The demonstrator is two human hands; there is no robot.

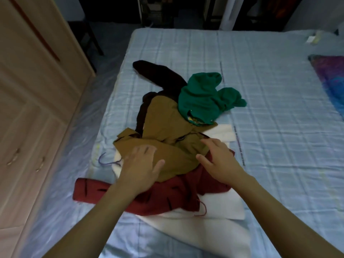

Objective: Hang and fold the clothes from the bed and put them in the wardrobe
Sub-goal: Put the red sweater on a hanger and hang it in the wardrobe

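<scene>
A heap of clothes lies on the pale blue checked bed (260, 90). On top is a mustard-brown garment (165, 125), with a green garment (204, 97) at its far right and a dark brown one (158, 75) behind. Under them lie a dark red garment (173, 194) and a white one (204, 226). My left hand (141, 164) rests flat on the near left part of the mustard garment, fingers spread. Over its near right edge, where it meets the red cloth, my right hand (217, 157) hovers with fingers apart. Neither hand grips anything.
A light wooden wardrobe (33, 90) with closed doors and drawer handles stands along the left of the bed. A purple-blue patterned cushion (331, 81) lies at the bed's right edge. Dark furniture stands beyond the bed's far end.
</scene>
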